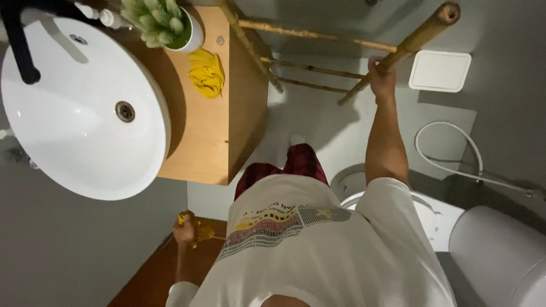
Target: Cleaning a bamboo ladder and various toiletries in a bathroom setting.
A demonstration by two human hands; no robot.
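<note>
My right hand (381, 77) is raised and closed around one side rail of a bamboo ladder (318, 35) that leans against the grey wall. My left hand (186, 228) hangs low beside my hip and grips a crumpled yellow cloth (200, 231). A second yellow cloth (207, 73) lies bunched on the wooden counter (205, 142), next to a potted plant (165, 23) in a white pot. My white printed shirt and red plaid shorts fill the lower middle of the view.
A white oval basin (74, 113) with a black tap (20, 45) sits on the counter at left. A white toilet (432, 216) stands at lower right, with a white wall plate (439, 70) and a looped hose (449, 148) above it.
</note>
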